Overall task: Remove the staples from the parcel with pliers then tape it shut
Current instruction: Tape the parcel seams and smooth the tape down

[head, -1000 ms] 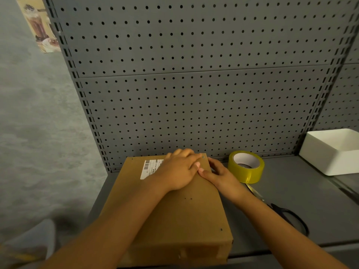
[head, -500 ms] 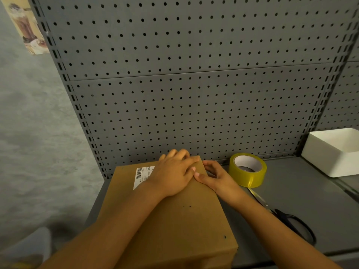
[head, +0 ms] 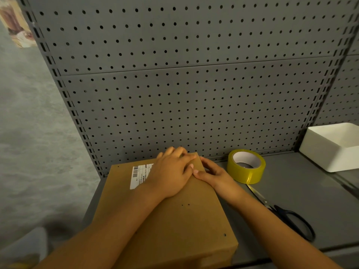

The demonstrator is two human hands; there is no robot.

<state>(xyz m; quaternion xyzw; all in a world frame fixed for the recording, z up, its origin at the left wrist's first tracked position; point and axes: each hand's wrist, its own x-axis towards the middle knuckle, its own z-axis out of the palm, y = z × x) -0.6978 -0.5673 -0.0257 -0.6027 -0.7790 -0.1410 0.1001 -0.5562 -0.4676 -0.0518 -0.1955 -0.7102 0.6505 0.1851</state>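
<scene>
Nearest me, the flat brown cardboard parcel (head: 174, 216) lies on the grey metal shelf (head: 303, 206), its near end over the shelf's front edge; small dark holes dot its top. My left hand (head: 171, 175) lies flat on the far half of the parcel, fingers straight and close together, partly covering the white barcode label (head: 139, 175). My right hand (head: 213, 174) rests at the parcel's far right edge, thumb tip touching my left thumb; its fingers curl over that edge, but I cannot tell whether they pinch anything. Right of the parcel lie black-handled scissors (head: 287, 216). Beyond them stands a yellow tape roll (head: 246, 166), then a white plastic bin (head: 330, 146) against the grey pegboard (head: 184, 84).
</scene>
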